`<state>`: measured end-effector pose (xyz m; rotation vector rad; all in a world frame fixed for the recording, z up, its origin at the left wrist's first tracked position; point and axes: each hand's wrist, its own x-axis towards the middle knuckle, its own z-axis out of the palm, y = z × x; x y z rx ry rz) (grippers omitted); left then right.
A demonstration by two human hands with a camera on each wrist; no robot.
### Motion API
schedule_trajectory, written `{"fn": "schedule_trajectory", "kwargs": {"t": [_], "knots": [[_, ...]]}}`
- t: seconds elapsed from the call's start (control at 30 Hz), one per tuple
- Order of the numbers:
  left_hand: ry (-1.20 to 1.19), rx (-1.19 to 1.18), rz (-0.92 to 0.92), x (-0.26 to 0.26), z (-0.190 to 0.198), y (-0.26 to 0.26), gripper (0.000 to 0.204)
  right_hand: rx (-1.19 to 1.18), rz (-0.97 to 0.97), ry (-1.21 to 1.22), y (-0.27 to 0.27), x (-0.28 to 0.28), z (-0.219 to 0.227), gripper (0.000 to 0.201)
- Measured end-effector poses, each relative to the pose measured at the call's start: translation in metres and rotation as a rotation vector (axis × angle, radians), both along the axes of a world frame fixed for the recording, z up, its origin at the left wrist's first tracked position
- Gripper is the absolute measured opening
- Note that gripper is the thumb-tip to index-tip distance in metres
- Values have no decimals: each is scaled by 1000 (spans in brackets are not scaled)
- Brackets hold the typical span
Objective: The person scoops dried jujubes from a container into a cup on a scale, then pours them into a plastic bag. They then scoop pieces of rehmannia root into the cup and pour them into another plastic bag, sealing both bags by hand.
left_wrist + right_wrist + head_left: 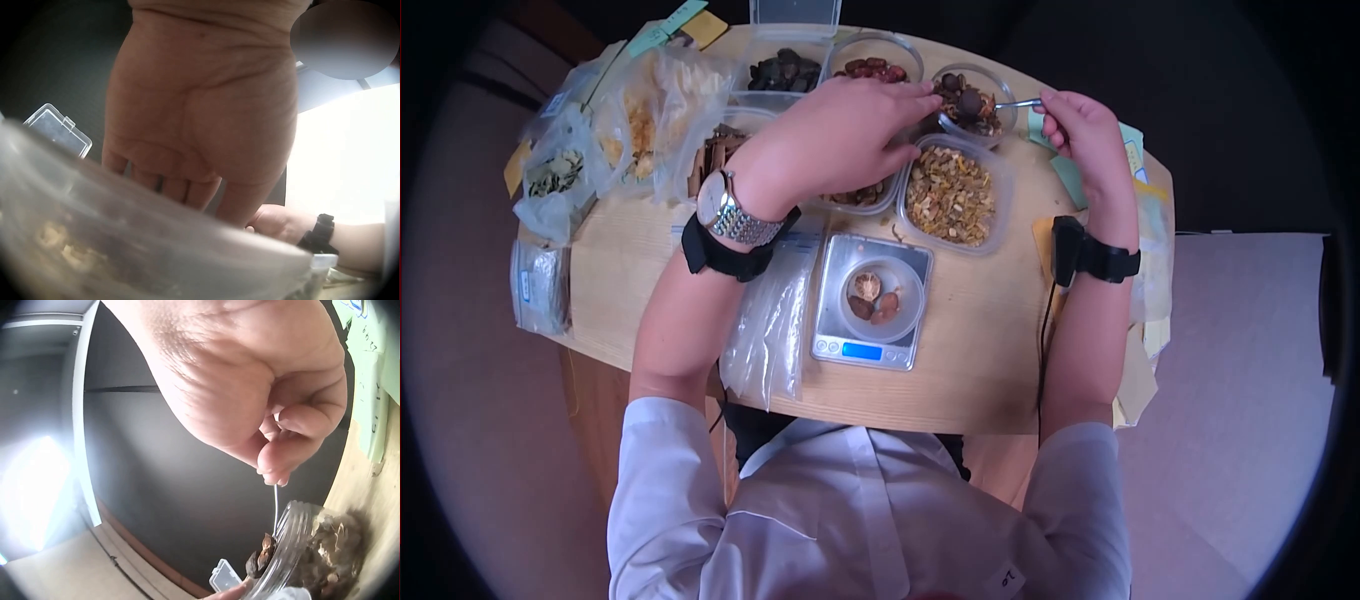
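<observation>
1. Utensil (1020, 104), thin and metal, is pinched between the thumb and fingers of the right hand (1083, 130). It slants into the glass bowl (290, 528) of dark pieces (969, 103); its working end cannot be made out.

2. The left hand (840, 130) reaches across with its fingers nearly straight, and nothing shows in its grasp. Its fingertips lie at the bowl's edge — whether they touch the glass, I cannot tell.

3. The bowl stands near the far edge of the tabletop (990, 330), just beside a tub (1002, 212) of yellow chips (948, 190). Well apart, the cup (916, 300) sits on the scale (830, 325) with a few brown pieces (865, 287) inside.

4. Likely trouble: a round piece could roll off if the utensil tilts, and one dropped over the tub would mix with the chips. A hard sideways push could slide the bowl, if nothing braces it.

5. The right wrist view separates a brown clump (262, 555) at the bowl's mouth, beside the utensil's stem — a detail the head view loses. Only the head view shows the cup and scale; in the left wrist view, a container's wall hides the left fingertips.
</observation>
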<state>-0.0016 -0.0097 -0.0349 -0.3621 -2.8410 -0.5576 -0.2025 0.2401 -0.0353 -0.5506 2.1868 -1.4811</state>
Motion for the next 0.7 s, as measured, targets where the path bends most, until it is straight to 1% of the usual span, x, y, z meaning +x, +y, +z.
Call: {"fn": "schedule_trajectory", "kwargs": {"t": [0.17, 0.33, 0.47, 0.57, 0.63, 0.67, 0.7], "knots": [[-23, 11, 6, 1, 3, 1, 55, -3, -49, 14, -3, 14, 21, 26], [5, -1, -3, 0, -1, 0, 55, -39, 28, 33, -3, 35, 48, 25], [17, -5, 4, 2, -3, -1, 54, -16, 166, 36, -4, 57, 67, 23], [9, -3, -3, 2, -3, -1, 54, 6, 244, 58, -9, 84, 79, 22], [10, -8, 4, 1, -3, -1, 54, 37, 330, 28, -10, 100, 86, 21], [11, -10, 7, 1, -4, -1, 54, 52, 371, 14, -11, 107, 87, 21], [21, -15, 6, 1, -5, -1, 54, 5, 419, 51, -12, 112, 82, 21]]}}
